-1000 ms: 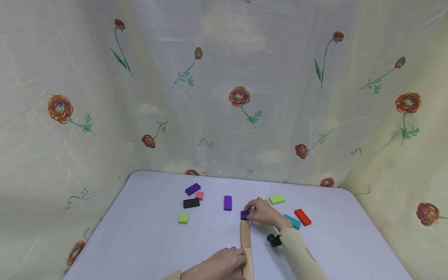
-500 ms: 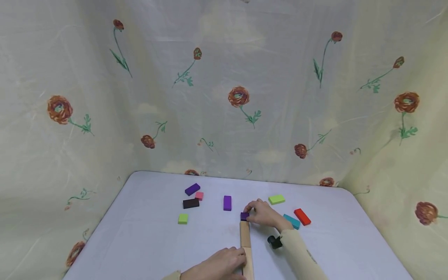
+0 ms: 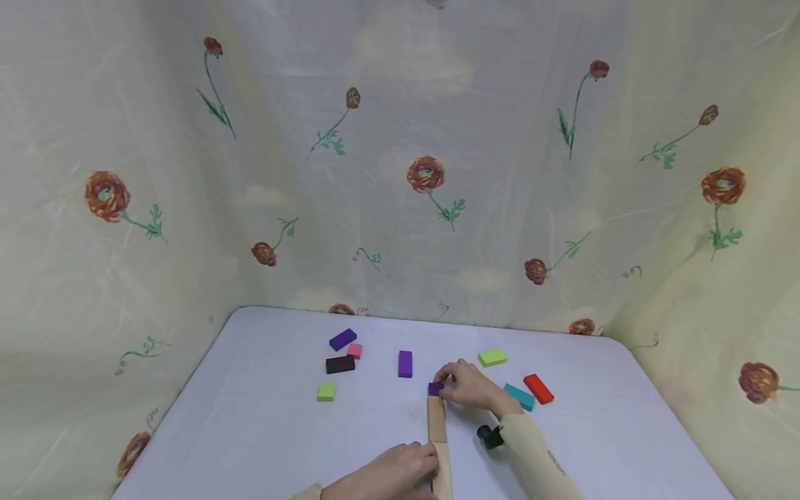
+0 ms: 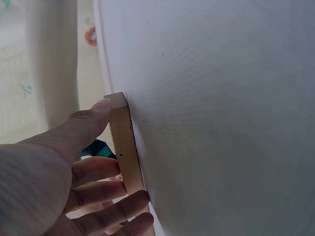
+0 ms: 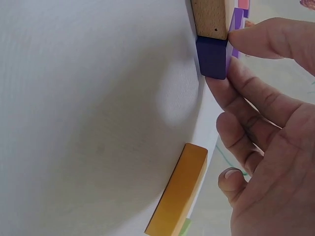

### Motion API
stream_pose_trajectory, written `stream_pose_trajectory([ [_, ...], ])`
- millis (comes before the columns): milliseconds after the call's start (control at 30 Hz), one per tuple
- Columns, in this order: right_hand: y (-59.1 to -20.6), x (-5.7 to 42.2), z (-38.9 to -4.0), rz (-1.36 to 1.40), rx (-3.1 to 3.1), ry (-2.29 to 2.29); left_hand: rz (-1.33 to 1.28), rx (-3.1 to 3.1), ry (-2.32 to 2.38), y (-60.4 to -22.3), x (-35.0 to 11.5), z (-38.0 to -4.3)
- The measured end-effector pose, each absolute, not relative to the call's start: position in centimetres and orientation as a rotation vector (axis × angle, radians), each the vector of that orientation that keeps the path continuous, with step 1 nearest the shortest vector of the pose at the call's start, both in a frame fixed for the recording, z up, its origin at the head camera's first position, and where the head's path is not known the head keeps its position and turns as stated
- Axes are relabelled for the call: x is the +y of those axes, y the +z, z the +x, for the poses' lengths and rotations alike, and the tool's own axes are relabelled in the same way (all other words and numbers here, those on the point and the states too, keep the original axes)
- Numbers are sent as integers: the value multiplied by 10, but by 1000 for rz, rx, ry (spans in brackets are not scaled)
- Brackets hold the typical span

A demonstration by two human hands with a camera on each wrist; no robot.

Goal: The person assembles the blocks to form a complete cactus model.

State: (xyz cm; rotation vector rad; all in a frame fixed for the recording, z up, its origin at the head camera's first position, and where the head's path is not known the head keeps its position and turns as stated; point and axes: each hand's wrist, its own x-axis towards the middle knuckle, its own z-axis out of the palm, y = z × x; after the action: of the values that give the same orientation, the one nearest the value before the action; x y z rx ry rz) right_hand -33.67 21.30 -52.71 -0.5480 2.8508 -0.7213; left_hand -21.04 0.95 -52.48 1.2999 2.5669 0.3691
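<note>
A row of plain wooden blocks runs away from the person on the white table; the far wooden block [image 3: 436, 419] meets the near wooden block [image 3: 442, 469]. My left hand [image 3: 400, 472] holds the near block from its left side; in the left wrist view its thumb lies by the end of the wooden block [image 4: 125, 147], fingers along the side. At the row's far end, my right hand [image 3: 471, 384] pinches a small purple block [image 3: 435, 389]. The right wrist view shows this purple block [image 5: 212, 58] flush against the wooden block's end [image 5: 210, 18].
Left of the row lie a long purple block [image 3: 405, 364], a dark purple block [image 3: 343, 339], a pink block [image 3: 355, 351], a black block [image 3: 340, 364] and a green block [image 3: 326, 392]. To the right are green [image 3: 492, 357], teal [image 3: 519, 396], red [image 3: 539, 389] and orange-yellow [image 5: 179, 189] blocks.
My right hand has drawn the purple block slightly toward the person, against the wooden row. A bit of yellow now shows behind that hand. The left hand stays in place.
</note>
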Motion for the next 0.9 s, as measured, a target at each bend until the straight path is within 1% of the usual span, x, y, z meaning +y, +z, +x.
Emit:
stream_pose_trajectory([
  [467, -532, 218, -334, -585, 2879, -780, 1320, 2596, 369, -527, 9, -209],
  [700, -528, 226, -327, -529, 2903, -925, 1274, 2565, 411, -527, 8, -210],
  [900, -520, 243, -319, -461, 2915, -1045, 1258, 2571, 414, -526, 10, -209],
])
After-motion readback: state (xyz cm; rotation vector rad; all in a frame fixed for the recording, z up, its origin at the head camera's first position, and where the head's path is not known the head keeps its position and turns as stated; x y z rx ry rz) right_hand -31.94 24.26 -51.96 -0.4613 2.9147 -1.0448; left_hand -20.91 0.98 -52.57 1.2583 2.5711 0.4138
